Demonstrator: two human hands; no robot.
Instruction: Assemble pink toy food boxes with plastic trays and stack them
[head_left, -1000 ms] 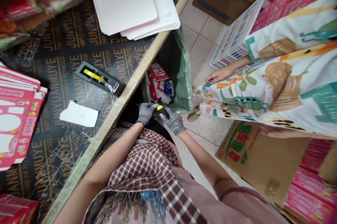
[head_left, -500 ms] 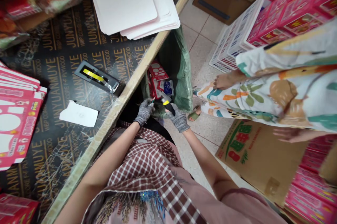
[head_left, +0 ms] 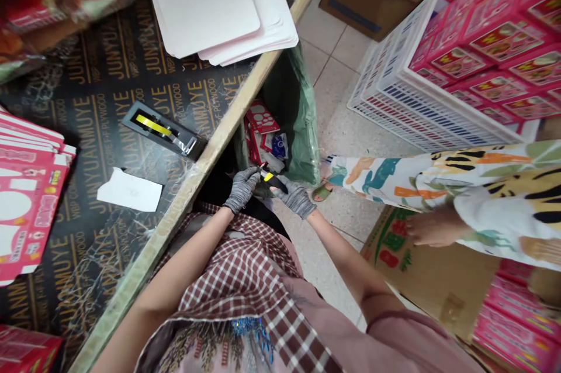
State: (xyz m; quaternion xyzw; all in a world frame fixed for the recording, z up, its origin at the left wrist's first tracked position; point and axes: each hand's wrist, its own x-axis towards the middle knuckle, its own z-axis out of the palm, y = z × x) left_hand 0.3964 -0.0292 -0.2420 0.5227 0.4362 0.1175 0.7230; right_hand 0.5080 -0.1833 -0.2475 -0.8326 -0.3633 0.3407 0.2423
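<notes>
Both my hands wear grey knit gloves and meet just off the table's edge, above a green bag of scraps. My right hand is closed round a black and yellow utility knife. My left hand is closed, its fingertips pinched at the knife's tip; whether anything is between them I cannot make out. A second black and yellow knife holder lies on the table to the left.
White card sheets lie stacked at the table's far side, flat pink cartons at its left, a white paper scrap between. A co-worker in patterned clothes leans over a cardboard box at right. A white crate holds pink boxes.
My hands came apart, then closed together again on the knife. The co-worker has moved right and down, hand now on the cardboard box, uncovering the white crate.
</notes>
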